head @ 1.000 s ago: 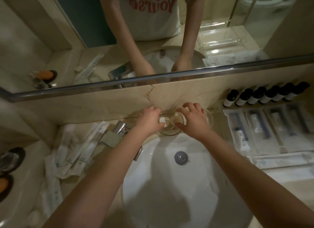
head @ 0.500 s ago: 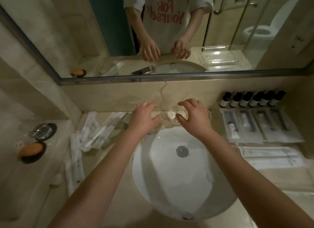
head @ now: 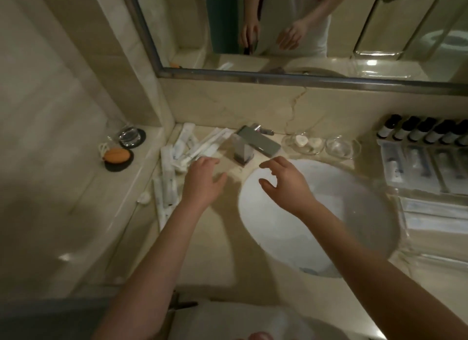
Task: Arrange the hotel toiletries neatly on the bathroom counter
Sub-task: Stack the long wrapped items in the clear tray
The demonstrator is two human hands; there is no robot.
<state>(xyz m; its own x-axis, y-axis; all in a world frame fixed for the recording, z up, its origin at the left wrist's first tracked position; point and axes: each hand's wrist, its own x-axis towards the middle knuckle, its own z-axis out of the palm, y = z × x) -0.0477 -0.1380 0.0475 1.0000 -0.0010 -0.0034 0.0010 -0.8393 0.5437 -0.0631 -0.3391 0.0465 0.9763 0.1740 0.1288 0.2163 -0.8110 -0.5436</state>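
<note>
The marble counter (head: 222, 251) is running the full width under the mirror, and the white basin (head: 276, 228) is taking up its middle. On the right, flat sealed packets (head: 415, 167) are already lying side by side, with a row of dark-capped bottles (head: 425, 133) standing along the wall behind them. The untidy part is sitting on the left: a heap of long white sachets (head: 182, 155) is sprawling between the faucet (head: 249, 147) and the left wall. Some sachets are pointing near to far along the counter's left edge, and others are slanting from near left up towards the faucet. The left hand (head: 202, 180) is hovering just right of this heap, fingers spread and relaxed, gripping nothing. Its fingertips (head: 202, 160) are reaching the near ends of the slanted sachets, though I cannot tell whether they are touching. The right hand (head: 283, 182) is hanging over the basin's far left rim, loosely open and empty, with the faucet between it and the heap. So the left hand is the nearer one, and I am judging that the next move will be a short reach left and away, gathering the sachets along their length. A small round white piece (head: 144, 198) is lying alone at the heap's near left.
</note>
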